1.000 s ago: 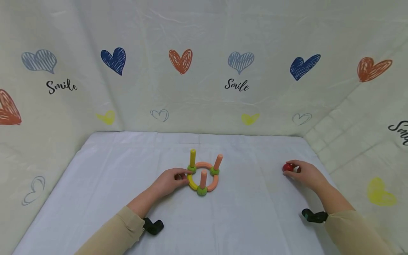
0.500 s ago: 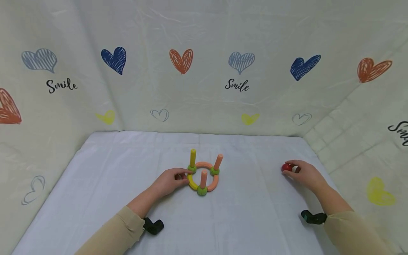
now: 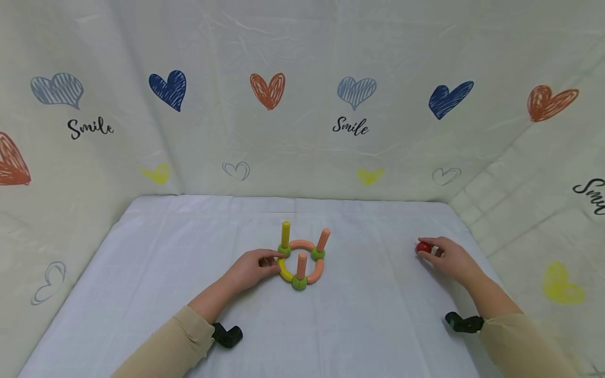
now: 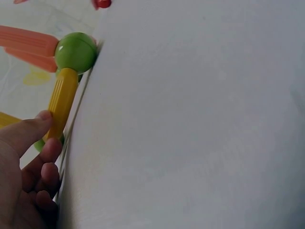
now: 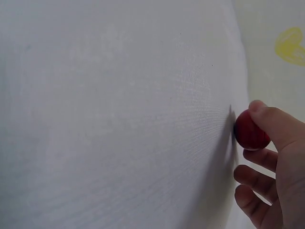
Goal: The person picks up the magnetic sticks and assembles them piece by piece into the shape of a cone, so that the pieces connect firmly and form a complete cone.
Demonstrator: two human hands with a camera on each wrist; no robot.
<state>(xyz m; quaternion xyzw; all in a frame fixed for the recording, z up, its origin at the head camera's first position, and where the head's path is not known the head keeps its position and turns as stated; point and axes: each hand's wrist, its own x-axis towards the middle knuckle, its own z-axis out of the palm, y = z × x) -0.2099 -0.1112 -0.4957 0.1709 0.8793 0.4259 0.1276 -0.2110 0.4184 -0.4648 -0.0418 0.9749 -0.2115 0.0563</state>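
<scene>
At table centre, the ring toy [image 3: 301, 261] is steadied by the left hand [image 3: 252, 268], its fingers curled onto the yellow arc [image 4: 61, 105] at nine o'clock. At three o'clock, the red ball [image 3: 423, 247] is pinched by the right hand [image 3: 451, 259], kept from rolling on the white cloth [image 3: 359, 315].

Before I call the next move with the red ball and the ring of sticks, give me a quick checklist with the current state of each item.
1. Right hand has the red ball: ok, thumb and fingers pinch it.
2. Ball off the table: cannot tell, it sits at or near the cloth.
3. Left hand steadies the stick ring: ok, fingers pinch the yellow curved stick.
4. Three upright sticks standing: ok, one yellow, two orange.
5. Path between ball and ring free: ok, only bare cloth there.
</scene>
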